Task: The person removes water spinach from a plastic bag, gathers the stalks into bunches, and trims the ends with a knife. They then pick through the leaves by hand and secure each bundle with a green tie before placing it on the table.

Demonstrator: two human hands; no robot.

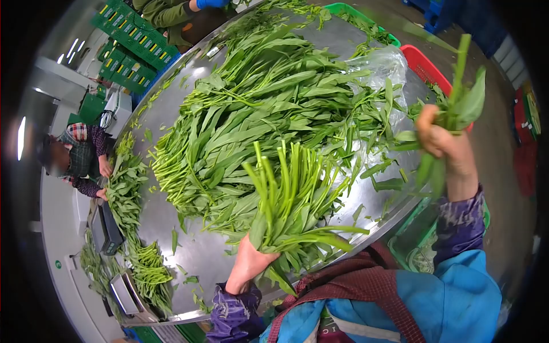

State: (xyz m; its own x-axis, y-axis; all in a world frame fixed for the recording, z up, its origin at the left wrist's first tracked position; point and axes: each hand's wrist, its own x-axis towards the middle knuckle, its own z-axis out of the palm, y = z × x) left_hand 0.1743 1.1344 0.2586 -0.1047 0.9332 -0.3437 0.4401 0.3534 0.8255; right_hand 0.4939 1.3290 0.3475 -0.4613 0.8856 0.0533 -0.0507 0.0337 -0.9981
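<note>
A thick bunch of leafy green stems stands upright in my left hand, whose fingers wrap round its lower leaves near the table's front edge. My right hand, raised at the right beyond the table's edge, is closed round a few stems with leaves. Behind the held bunch, a large heap of the same greens covers the middle of the metal table, cut ends facing left. A clear plastic bag lies at the heap's right, with loose leaves over it.
Across the table at the left, a co-worker handles greens beside scales. Another person is at the top. A red basket, a green basket and stacked green crates stand around the table.
</note>
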